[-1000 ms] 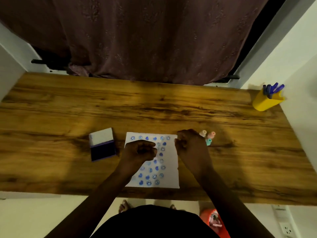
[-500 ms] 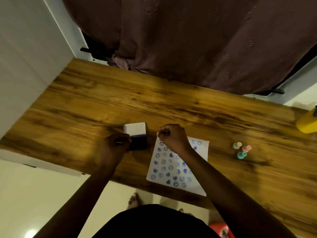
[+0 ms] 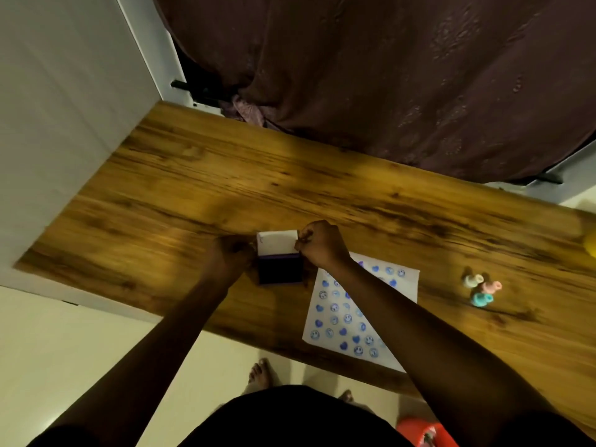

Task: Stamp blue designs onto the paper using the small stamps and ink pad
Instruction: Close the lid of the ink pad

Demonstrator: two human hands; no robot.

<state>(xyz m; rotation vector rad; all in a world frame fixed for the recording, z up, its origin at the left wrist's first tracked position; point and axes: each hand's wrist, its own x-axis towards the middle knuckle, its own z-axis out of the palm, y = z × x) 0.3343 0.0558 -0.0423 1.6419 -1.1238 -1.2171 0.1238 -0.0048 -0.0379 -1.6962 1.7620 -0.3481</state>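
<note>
Beside the paper (image 3: 361,314), both hands' fingers (image 3: 304,241) curl at the ink pad (image 3: 280,267), contents unclear.

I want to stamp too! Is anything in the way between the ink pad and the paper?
Nothing visible is. The open ink pad sits on the table just left of the paper, with only bare wood between. The right hand is at the pad's upper right corner, its forearm crossing over the paper.

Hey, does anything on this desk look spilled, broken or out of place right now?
Nothing stands out. The ink pad sits open beside the paper, whose near corner slightly overhangs the wooden table edge. Three small stamps stand grouped at the right. No ink shows on the wood.
</note>
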